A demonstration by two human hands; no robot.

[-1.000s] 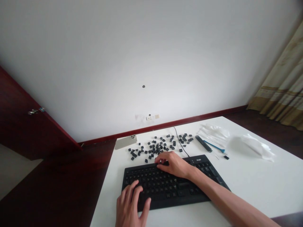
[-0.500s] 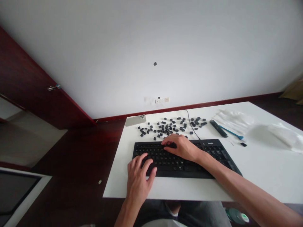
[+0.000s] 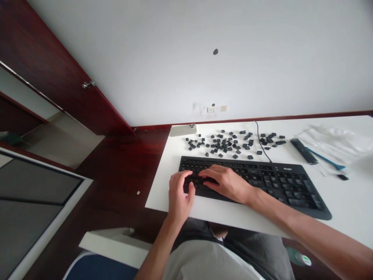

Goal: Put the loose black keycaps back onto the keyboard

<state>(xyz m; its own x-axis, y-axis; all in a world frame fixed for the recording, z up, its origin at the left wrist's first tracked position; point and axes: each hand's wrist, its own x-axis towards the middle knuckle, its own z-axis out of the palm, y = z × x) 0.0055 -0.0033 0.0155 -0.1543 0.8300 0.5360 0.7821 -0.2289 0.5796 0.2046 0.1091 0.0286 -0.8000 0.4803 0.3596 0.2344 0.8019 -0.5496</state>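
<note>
A black keyboard point(image 3: 291, 186) lies on the white table, with keycaps on its right part. My left hand point(image 3: 180, 194) is at its left end, thumb and index finger apart above the keys and the other fingers curled behind. Just right of it, my right hand point(image 3: 229, 183) reaches across the keyboard from the right, thumb and index finger stretched left with a gap between them. I see nothing held in either hand; the keys right under the fingertips are partly hidden. Many loose black keycaps point(image 3: 224, 144) lie scattered behind the keyboard.
A phone point(image 3: 182, 130) lies at the table's back left corner. A cable point(image 3: 260, 140) runs back from the keyboard. On the right are a dark, long bar-shaped piece point(image 3: 304, 151), a blue tool point(image 3: 326, 158), a small black piece point(image 3: 342, 177) and crumpled white plastic point(image 3: 335, 140).
The view has turned left and down. Over the keyboard, my right hand has moved left, closer to my left hand. The left hand's fingers, spread before, are now more curled together.
</note>
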